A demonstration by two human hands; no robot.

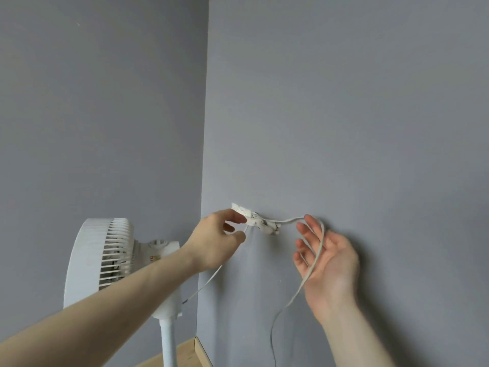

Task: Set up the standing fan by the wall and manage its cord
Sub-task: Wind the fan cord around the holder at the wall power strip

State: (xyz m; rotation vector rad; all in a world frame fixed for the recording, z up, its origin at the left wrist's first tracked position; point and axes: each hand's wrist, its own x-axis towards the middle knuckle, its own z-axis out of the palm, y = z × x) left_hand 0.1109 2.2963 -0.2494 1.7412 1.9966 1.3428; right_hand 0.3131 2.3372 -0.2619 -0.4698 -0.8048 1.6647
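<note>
The standing fan is seen upright on its pole in the corner, close to the grey wall, so the placing part of the task is judged done or nearly so. What is left concerns the cord. A white power strip is held up against the wall at about hand height; whether it is fixed there or only pressed in place cannot be told. The left hand is curled at the strip's near end, with thumb and fingertips pinching either the strip's edge or a thin white fan cord that runs from there down toward the fan's neck — the exact contact is blurred. From the far end of the strip a thicker strip cable arcs out, is draped across the open palm of the right hand, and hangs down along the wall toward the floor. That hand is spread, fingers straight and relaxed, supporting the cable rather than gripping it (no curl of the fingers round it is visible). Plugging in appears to be under way or just finished; the plug itself cannot be made out. Tidying the slack — both the hanging cable and the thin lead — is judged still to be done.
</note>
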